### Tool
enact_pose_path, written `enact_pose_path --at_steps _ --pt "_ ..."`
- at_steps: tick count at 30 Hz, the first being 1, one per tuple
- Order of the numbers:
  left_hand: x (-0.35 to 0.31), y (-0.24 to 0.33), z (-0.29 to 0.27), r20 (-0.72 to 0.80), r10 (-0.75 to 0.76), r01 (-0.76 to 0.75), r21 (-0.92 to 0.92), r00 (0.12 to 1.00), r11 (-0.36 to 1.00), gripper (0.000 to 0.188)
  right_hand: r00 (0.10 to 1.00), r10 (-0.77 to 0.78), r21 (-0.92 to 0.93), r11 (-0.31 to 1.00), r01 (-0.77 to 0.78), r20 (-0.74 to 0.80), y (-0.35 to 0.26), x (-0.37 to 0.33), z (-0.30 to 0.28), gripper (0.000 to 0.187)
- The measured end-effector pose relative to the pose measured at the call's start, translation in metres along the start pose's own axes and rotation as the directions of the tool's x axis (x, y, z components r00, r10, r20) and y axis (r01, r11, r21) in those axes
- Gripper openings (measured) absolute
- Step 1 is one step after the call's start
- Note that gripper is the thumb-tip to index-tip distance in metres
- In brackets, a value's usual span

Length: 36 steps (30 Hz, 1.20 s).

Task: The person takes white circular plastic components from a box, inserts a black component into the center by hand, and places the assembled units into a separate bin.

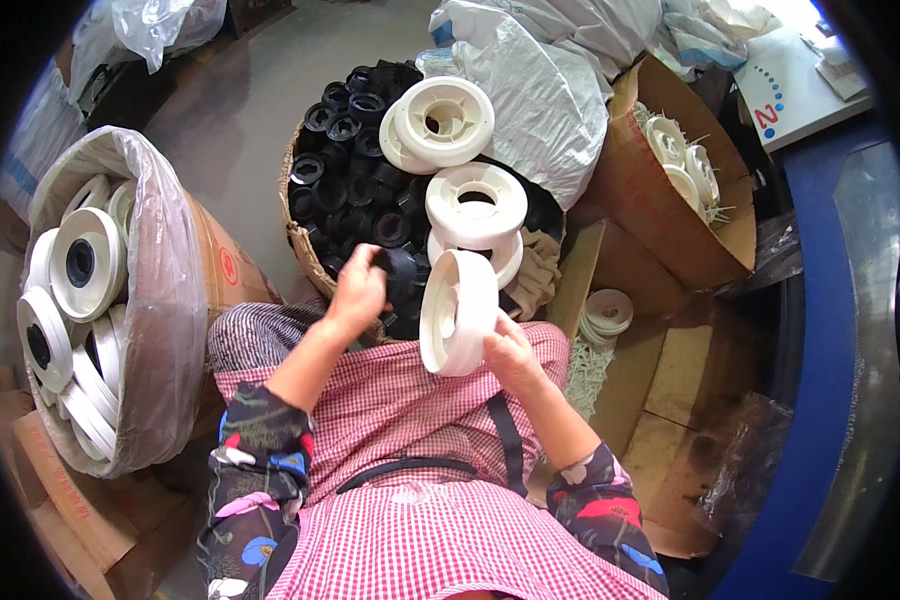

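Note:
My left hand (356, 290) is closed on a black plastic ring (401, 276), pinched at its left side. In my right hand (511, 352) is a white plastic wheel (457, 312), tilted on edge above my lap and gripped by its lower right rim. The ring and the wheel are close together; whether they touch I cannot tell. Just beyond them, two white wheels (477, 205) lie stacked, and a further pair of white wheels (438, 118) sits farther back. These rest on a large carton (298, 215) full of black plastic rings (355, 180).
At the left, a plastic-lined carton (160, 330) holds white wheels with black centres (88, 265). A tilted carton (660, 190) with white parts stands at the far right. Lower right, an open box (630, 390) contains small stacked white discs (608, 310). A blue machine (820, 330) borders the right side.

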<state>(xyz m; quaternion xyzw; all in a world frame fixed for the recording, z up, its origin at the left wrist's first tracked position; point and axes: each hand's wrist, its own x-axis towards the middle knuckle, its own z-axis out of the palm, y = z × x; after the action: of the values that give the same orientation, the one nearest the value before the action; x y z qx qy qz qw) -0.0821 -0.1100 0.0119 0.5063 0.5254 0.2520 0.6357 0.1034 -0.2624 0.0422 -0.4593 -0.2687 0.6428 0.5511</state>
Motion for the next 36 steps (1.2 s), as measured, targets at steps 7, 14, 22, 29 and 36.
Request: enact_pose_path --at_steps 7,14,22,29,36 --pt "-0.045 -0.048 0.011 0.085 0.326 -0.325 -0.030 0.941 0.945 0.038 0.989 0.073 -0.066 0.996 -0.065 0.132 0.020 0.010 0.018 0.082" --pt "-0.071 -0.010 -0.014 0.369 -0.012 0.042 -0.072 0.930 0.997 0.073 0.978 0.158 0.062 0.984 -0.168 0.139 0.022 0.010 0.021 0.074" --pt "-0.073 -0.007 -0.024 0.471 -0.117 0.260 -0.251 0.875 0.932 0.067 0.971 -0.070 -0.384 0.910 0.156 0.229 0.015 0.006 0.037 0.074" --pt "-0.075 -0.006 -0.019 0.597 -0.110 0.463 -0.478 0.794 0.747 0.062 0.949 -0.137 -0.357 0.903 0.237 0.284 0.006 0.015 0.040 0.078" --pt "-0.067 0.002 -0.031 0.609 -0.077 0.376 -0.380 0.789 0.845 0.063 0.913 -0.187 -0.478 0.803 0.355 0.362 -0.003 0.015 0.044 0.083"
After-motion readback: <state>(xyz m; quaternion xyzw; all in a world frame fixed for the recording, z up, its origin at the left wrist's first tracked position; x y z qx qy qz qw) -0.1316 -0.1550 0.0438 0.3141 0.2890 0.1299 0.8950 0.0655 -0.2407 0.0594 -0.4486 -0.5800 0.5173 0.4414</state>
